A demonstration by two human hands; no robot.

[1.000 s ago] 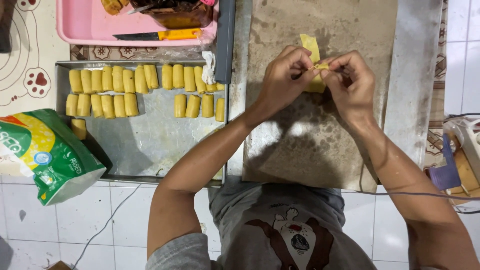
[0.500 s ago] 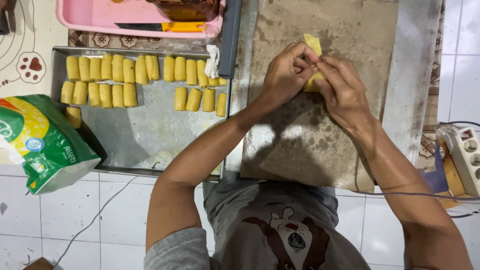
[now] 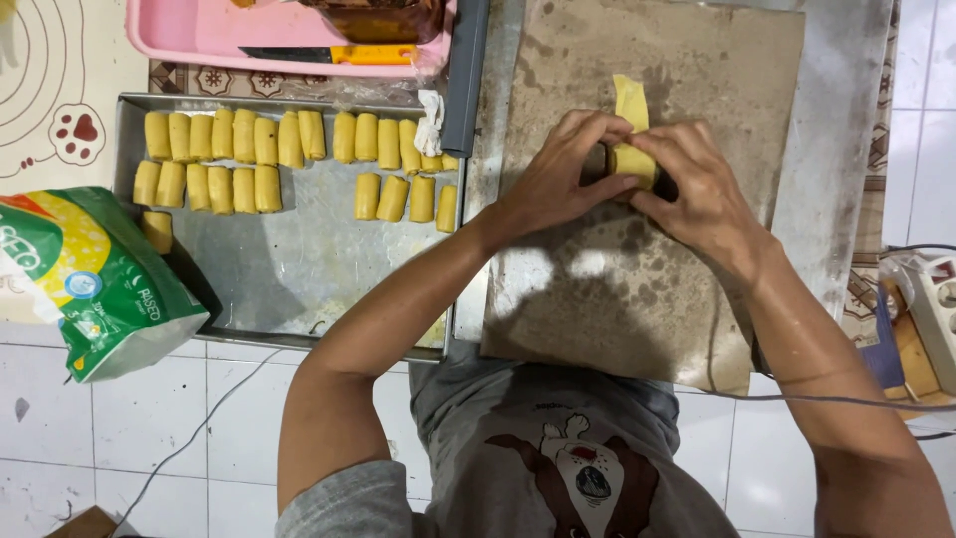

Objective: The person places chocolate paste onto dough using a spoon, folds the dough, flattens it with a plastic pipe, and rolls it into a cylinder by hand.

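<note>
Most of the yellow dough strip (image 3: 631, 149) behind both hands' fingers (image 3: 597, 130)

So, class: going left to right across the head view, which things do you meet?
Green packet → metal baking tray with yellow rolls → left hand → yellow dough strip → right hand → white power strip.

White tiled floor (image 3: 129, 418) with grey grout, crossed by a thin cable (image 3: 189, 448), lies under a patterned mat (image 3: 249, 82), with a power strip (image 3: 936, 309) at the right edge.
</note>
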